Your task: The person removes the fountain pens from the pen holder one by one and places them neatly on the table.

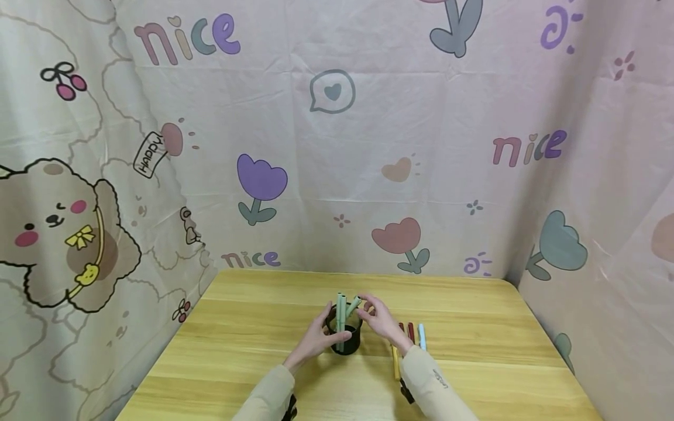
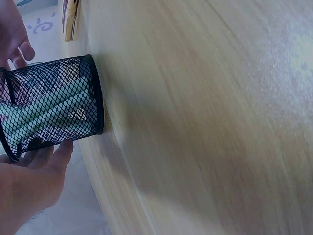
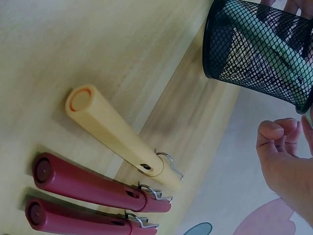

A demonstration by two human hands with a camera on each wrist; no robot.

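A black mesh pen holder (image 1: pixel 354 342) stands upright on the table with several pale green pens (image 1: pixel 343 313) in it. One green pen leans right against the rim. My left hand (image 1: pixel 317 334) grips the holder from the left, thumb across its front; in the left wrist view its fingers (image 2: pixel 61 155) lie against the mesh. At the right rim is my right hand (image 1: pixel 380 318), its index fingertip by the leaning pen's upper end. In the right wrist view this hand (image 3: pixel 288 166) has loosely bent fingers; contact with the pen is mostly out of frame.
Right of the holder lie a yellow pen (image 3: pixel 117 134), two dark red pens (image 3: pixel 93 183) and a light blue pen (image 1: pixel 422 336), partly behind the right forearm. The wooden table (image 1: pixel 253 345) meets a patterned cloth (image 1: pixel 337 175) at its back edge.
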